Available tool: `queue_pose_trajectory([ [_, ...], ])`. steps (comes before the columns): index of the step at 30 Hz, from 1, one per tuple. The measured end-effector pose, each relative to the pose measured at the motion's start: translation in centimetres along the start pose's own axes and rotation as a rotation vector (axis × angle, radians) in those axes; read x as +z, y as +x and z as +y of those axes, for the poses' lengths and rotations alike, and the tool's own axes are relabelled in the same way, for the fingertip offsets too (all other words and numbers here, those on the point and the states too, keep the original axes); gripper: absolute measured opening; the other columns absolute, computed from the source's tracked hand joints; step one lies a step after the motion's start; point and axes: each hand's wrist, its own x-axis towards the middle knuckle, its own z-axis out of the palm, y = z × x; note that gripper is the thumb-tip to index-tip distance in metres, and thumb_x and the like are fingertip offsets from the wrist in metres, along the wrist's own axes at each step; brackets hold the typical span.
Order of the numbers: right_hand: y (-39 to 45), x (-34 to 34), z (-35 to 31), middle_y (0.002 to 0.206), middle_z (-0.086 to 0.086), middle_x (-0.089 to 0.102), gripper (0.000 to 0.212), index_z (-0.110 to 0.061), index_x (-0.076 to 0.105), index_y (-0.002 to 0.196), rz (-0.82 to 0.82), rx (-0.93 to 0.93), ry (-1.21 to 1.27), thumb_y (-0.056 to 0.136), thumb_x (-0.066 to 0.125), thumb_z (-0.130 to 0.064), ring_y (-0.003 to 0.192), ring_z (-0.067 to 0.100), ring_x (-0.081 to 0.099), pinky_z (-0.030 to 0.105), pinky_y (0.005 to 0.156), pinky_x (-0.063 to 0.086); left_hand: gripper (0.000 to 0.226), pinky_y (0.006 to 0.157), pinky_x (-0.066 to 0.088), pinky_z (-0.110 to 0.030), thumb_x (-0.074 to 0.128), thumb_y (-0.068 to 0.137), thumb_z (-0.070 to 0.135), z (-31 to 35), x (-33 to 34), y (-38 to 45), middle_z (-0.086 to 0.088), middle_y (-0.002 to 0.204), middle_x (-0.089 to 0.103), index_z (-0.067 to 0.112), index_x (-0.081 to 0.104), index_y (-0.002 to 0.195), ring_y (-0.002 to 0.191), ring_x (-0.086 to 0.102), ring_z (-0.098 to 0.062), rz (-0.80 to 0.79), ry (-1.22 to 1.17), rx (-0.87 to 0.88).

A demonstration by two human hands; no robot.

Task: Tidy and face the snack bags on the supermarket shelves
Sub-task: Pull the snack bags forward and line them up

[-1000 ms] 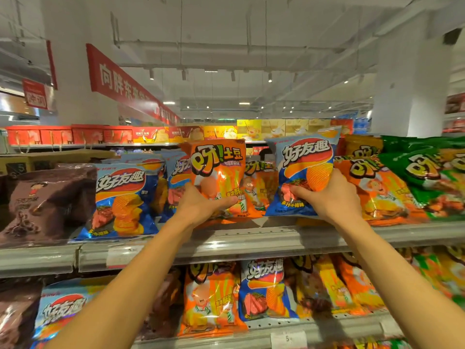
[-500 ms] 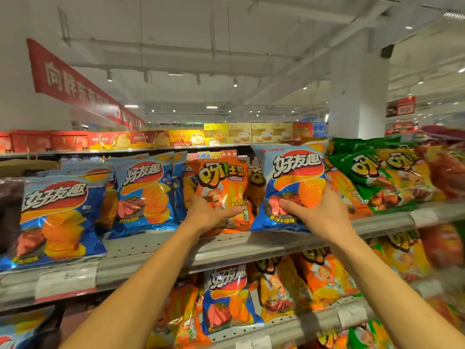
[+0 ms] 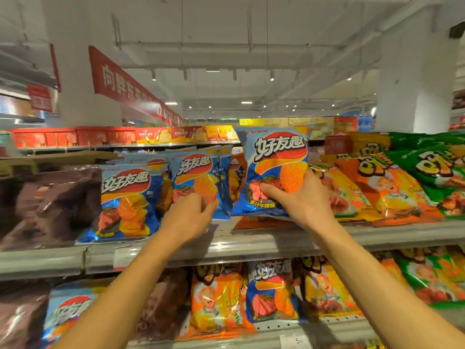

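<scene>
My right hand (image 3: 299, 200) grips a blue chip bag (image 3: 276, 162) by its lower half and holds it upright just above the top shelf (image 3: 251, 244), right of centre. My left hand (image 3: 188, 217) is blurred, its curled fingers and thumb closing on the lower front of the middle blue chip bag (image 3: 195, 176). A third blue bag (image 3: 128, 197) stands further left. Orange bags (image 3: 377, 190) lean to the right of the held bag, and an orange bag (image 3: 261, 222) lies flat under it.
Green bags (image 3: 442, 172) fill the top shelf's far right and dark brown bags (image 3: 45, 205) its far left. The lower shelf (image 3: 289, 336) holds mixed orange, blue, green and brown bags. Price tags line the shelf rails. A white pillar (image 3: 415, 84) rises behind.
My left hand has let go of the orange bag and moved onto the middle blue bag. My right hand has lifted its blue bag and shifted it left. The view swung back left.
</scene>
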Motion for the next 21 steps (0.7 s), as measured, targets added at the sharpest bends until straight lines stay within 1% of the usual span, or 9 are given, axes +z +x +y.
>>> queue_pose_trajectory([
  [2, 0.0, 2.5, -1.2, 0.115, -0.001, 0.07, 0.074, -0.023, 0.058, 0.124, -0.019, -0.006, 0.025, 0.067, 0.083, -0.064, 0.107, 0.025, 0.065, 0.047, 0.091, 0.055, 0.042, 0.061, 0.045, -0.035, 0.053, 0.098, 0.049, -2.0, -1.7, -1.4, -0.002, 0.067, 0.06, 0.018, 0.062, 0.072, 0.071, 0.061, -0.026, 0.014, 0.173, -0.002],
  [4, -0.1, 5.1, -2.3, 0.116, 0.0, 0.069, 0.075, -0.021, 0.056, 0.124, -0.038, -0.015, 0.012, 0.068, 0.084, -0.062, 0.108, 0.027, 0.065, 0.047, 0.09, 0.055, 0.04, 0.056, 0.04, -0.032, 0.055, 0.094, 0.056, -3.4, -3.1, -2.6, 0.002, 0.07, 0.061, 0.022, 0.062, 0.073, 0.072, 0.061, -0.023, -0.014, 0.313, -0.002],
  [7, -0.3, 8.7, -3.6, 0.123, 0.006, 0.066, 0.081, -0.017, 0.052, 0.127, -0.071, -0.015, -0.054, 0.069, 0.082, -0.065, 0.115, 0.032, 0.061, 0.048, 0.091, 0.053, 0.044, 0.052, 0.034, -0.032, 0.058, 0.087, 0.066, -4.7, -4.3, -4.0, 0.003, 0.078, 0.063, 0.024, 0.063, 0.077, 0.076, 0.06, -0.021, -0.023, 0.454, -0.009],
  [11, -0.7, 12.5, -4.2, 0.128, 0.009, 0.063, 0.089, -0.014, 0.045, 0.135, -0.138, 0.022, -0.167, 0.071, 0.079, -0.068, 0.117, 0.035, 0.061, 0.046, 0.089, 0.054, 0.041, 0.062, 0.039, -0.033, 0.063, 0.086, 0.062, -5.4, -4.2, -4.9, 0.0, 0.092, 0.064, 0.022, 0.069, 0.087, 0.085, 0.062, -0.024, 0.044, 0.448, -0.024],
  [13, -0.9, 14.0, -4.3, 0.128, 0.008, 0.062, 0.09, -0.016, 0.043, 0.135, -0.17, 0.027, -0.195, 0.072, 0.077, -0.069, 0.117, 0.035, 0.061, 0.043, 0.086, 0.053, 0.039, 0.065, 0.041, -0.034, 0.064, 0.087, 0.06, -5.5, -4.0, -5.1, 0.0, 0.097, 0.064, 0.022, 0.07, 0.091, 0.09, 0.063, -0.025, 0.058, 0.449, -0.027],
  [15, -1.1, 15.1, -4.5, 0.127, 0.009, 0.062, 0.086, -0.017, 0.044, 0.131, -0.188, 0.035, -0.196, 0.072, 0.077, -0.07, 0.116, 0.034, 0.061, 0.039, 0.08, 0.049, 0.039, 0.065, 0.039, -0.033, 0.063, 0.088, 0.059, -5.6, -3.8, -5.2, 0.0, 0.099, 0.063, 0.021, 0.069, 0.093, 0.092, 0.062, -0.024, 0.068, 0.463, -0.018],
  [17, -1.3, 15.8, -4.6, 0.126, 0.008, 0.064, 0.086, -0.016, 0.046, 0.129, -0.219, 0.034, -0.195, 0.071, 0.075, -0.074, 0.114, 0.033, 0.062, 0.041, 0.084, 0.053, 0.04, 0.064, 0.037, -0.032, 0.062, 0.088, 0.06, -5.7, -3.8, -5.2, 0.0, 0.098, 0.061, 0.021, 0.07, 0.092, 0.091, 0.06, -0.022, 0.079, 0.469, -0.004],
  [18, -1.4, 16.0, -4.6, 0.126, 0.008, 0.064, 0.089, -0.015, 0.046, 0.13, -0.237, 0.033, -0.209, 0.071, 0.073, -0.076, 0.114, 0.033, 0.063, 0.043, 0.086, 0.054, 0.04, 0.065, 0.037, -0.032, 0.062, 0.089, 0.06, -5.7, -3.8, -5.2, 0.0, 0.098, 0.061, 0.021, 0.07, 0.092, 0.091, 0.06, -0.022, 0.082, 0.467, 0.002],
  [21, -1.7, 16.2, -4.5, 0.126, 0.009, 0.064, 0.102, -0.012, 0.043, 0.135, -0.268, 0.03, -0.244, 0.068, 0.065, -0.085, 0.114, 0.033, 0.063, 0.039, 0.079, 0.051, 0.041, 0.065, 0.039, -0.033, 0.06, 0.09, 0.06, -6.0, -3.5, -5.1, 0.0, 0.1, 0.06, 0.02, 0.068, 0.094, 0.094, 0.059, -0.021, 0.105, 0.456, 0.02],
])
